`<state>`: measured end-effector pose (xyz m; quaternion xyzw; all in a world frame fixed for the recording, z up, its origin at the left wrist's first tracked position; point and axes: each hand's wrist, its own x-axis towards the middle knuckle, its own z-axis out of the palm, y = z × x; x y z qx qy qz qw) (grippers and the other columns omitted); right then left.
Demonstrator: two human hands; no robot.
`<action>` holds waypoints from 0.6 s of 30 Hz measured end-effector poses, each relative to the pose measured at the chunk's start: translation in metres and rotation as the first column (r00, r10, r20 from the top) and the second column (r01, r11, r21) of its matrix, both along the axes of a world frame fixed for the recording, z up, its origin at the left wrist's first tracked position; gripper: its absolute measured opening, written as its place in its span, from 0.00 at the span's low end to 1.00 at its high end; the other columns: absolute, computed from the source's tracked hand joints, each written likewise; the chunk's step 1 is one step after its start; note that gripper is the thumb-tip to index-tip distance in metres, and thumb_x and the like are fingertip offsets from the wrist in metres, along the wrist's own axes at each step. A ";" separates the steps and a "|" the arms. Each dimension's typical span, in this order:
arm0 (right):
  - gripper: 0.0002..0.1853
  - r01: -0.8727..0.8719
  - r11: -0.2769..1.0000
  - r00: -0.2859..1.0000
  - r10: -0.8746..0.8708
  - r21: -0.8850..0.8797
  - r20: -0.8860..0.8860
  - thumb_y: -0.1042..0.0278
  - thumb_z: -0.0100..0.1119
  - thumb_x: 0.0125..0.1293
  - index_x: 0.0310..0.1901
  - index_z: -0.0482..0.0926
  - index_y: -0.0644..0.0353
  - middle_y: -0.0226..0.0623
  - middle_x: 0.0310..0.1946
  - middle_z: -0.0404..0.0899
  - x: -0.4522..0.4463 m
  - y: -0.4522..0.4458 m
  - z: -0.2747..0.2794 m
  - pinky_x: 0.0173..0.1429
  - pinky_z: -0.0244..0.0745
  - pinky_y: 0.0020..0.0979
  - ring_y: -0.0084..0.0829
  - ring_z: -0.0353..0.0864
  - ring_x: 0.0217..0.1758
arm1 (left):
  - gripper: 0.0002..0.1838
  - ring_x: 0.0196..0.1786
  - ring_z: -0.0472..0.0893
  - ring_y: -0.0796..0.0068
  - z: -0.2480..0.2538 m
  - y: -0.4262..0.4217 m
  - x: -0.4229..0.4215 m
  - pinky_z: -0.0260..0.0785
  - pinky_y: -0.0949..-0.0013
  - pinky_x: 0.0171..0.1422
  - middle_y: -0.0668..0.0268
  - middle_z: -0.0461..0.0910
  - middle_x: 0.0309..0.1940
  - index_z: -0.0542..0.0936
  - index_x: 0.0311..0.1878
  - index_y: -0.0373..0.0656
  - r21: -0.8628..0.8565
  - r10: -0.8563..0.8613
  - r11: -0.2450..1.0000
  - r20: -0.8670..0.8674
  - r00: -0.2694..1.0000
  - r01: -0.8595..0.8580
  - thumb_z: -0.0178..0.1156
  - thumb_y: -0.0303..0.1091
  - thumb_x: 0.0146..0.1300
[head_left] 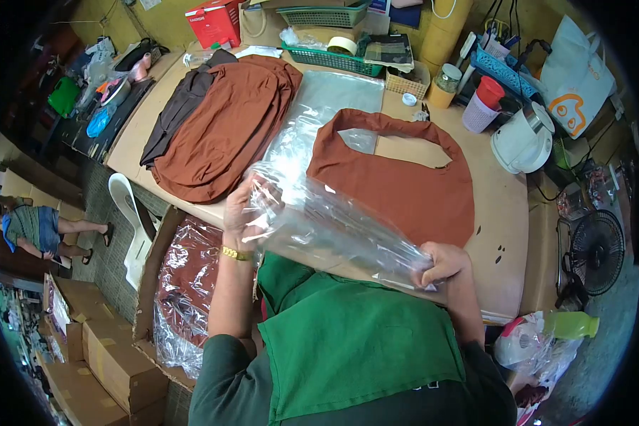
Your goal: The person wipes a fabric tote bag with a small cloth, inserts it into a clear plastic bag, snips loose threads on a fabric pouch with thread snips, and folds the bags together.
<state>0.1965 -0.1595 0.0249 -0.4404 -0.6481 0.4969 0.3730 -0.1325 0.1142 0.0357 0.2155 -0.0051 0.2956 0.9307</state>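
A clear plastic bag (334, 220) stretches between my two hands above the table's front edge, crinkled and shiny. My left hand (243, 209), with a gold watch on the wrist, grips its left end; film partly covers the fingers. At the other end my right hand (446, 264) is closed on the bunched plastic. Just beyond the bag lies a rust-brown cloth bag (405, 192), flat, with a wide looped handle. More flat clear plastic bags (348, 89) lie behind it. Left of them is a pile of rust-brown cloth bags (224, 128) with dark brown cloth (174, 117) beside it.
Green baskets (334, 60), a jar (447, 77) and a white appliance (522, 142) line the table's back and right. Below left, a carton (148, 284) holds plastic-wrapped brown cloth (188, 277). A fan (596, 252) stands right. A person (39, 227) is at far left.
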 end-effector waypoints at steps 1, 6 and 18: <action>0.21 -0.122 0.992 0.992 0.121 -0.015 -0.036 0.45 0.58 0.69 0.27 0.75 0.53 0.26 0.18 0.70 -0.003 -0.003 0.000 0.28 0.71 0.30 0.20 0.72 0.22 | 0.17 0.37 0.81 0.74 -0.009 0.004 -0.002 0.76 0.68 0.40 0.62 0.83 0.40 0.76 0.55 0.36 -0.067 -0.096 0.992 0.143 0.985 0.106 0.59 0.37 0.69; 0.21 0.395 0.893 0.160 -0.297 -0.214 -0.942 0.45 0.58 0.69 0.31 0.78 0.56 0.30 0.24 0.78 0.021 -0.016 -0.021 0.30 0.73 0.26 0.23 0.78 0.27 | 0.25 0.39 0.84 0.69 -0.003 -0.025 -0.001 0.75 0.67 0.46 0.59 0.85 0.35 0.77 0.57 0.30 0.604 -0.136 0.184 -0.766 0.628 0.776 0.67 0.35 0.60; 0.30 0.601 0.791 0.590 -0.341 0.115 -0.731 0.40 0.46 0.74 0.62 0.73 0.60 0.44 0.60 0.76 0.090 0.001 0.062 0.71 0.66 0.42 0.38 0.72 0.66 | 0.23 0.51 0.82 0.63 0.067 0.019 -0.007 0.73 0.62 0.60 0.52 0.81 0.52 0.70 0.64 0.30 0.752 0.296 0.659 -0.281 0.913 0.017 0.50 0.39 0.75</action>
